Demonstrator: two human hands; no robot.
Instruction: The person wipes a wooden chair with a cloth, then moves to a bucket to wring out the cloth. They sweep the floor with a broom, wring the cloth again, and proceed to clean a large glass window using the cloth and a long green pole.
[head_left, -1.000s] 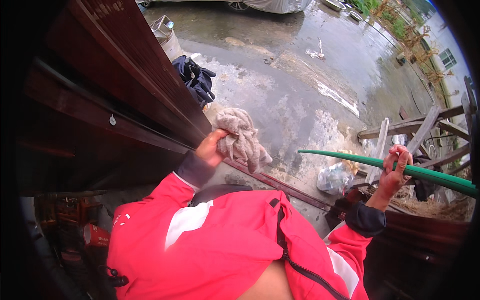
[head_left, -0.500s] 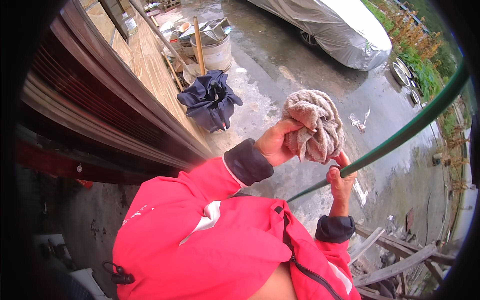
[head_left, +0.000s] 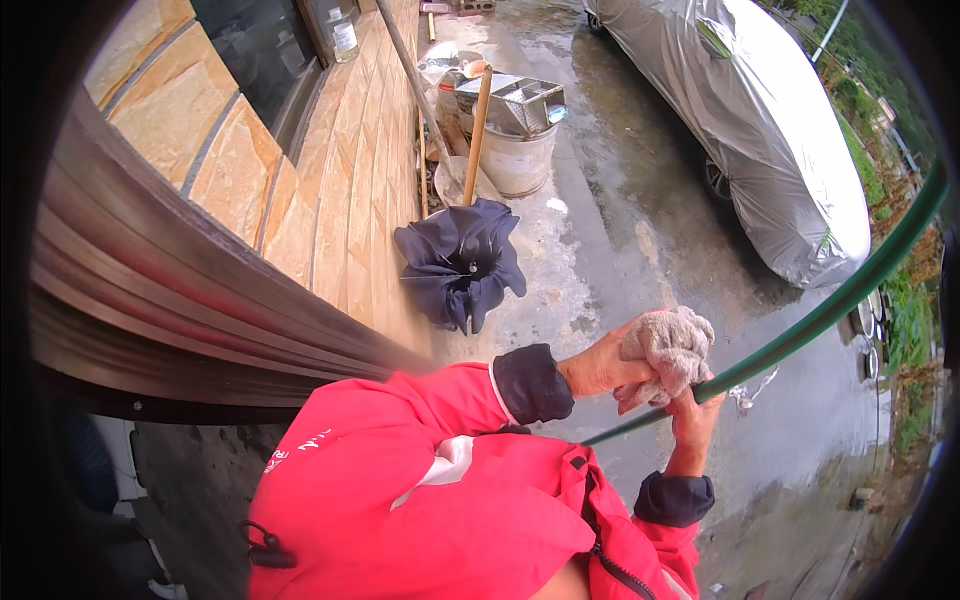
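Observation:
My left hand (head_left: pixel 603 366) is closed on a crumpled, greyish-pink cloth (head_left: pixel 676 342) that looks like a towel. The cloth is bunched up in front of my chest, over the wet ground. Just right of it and a little nearer, my right hand (head_left: pixel 693 418) is wrapped round a long green pole (head_left: pixel 828 308). Its fingertips meet the lower edge of the cloth; whether they also grip it is hidden. From beside my body the pole slants up to the far right.
A dark, loosely folded umbrella (head_left: pixel 464 264) stands by the stone-tiled wall (head_left: pixel 345 190) on the left. Behind it are a wooden handle (head_left: pixel 478 135), a shovel (head_left: pixel 455 175) and a white bucket (head_left: pixel 520 160) with metal items on top. A silver-covered car (head_left: pixel 740 130) is parked beyond.
The view has swung left, showing more wall and window. The cloth looks more tightly squeezed and lower, closer to the pole. My right hand still holds the pole.

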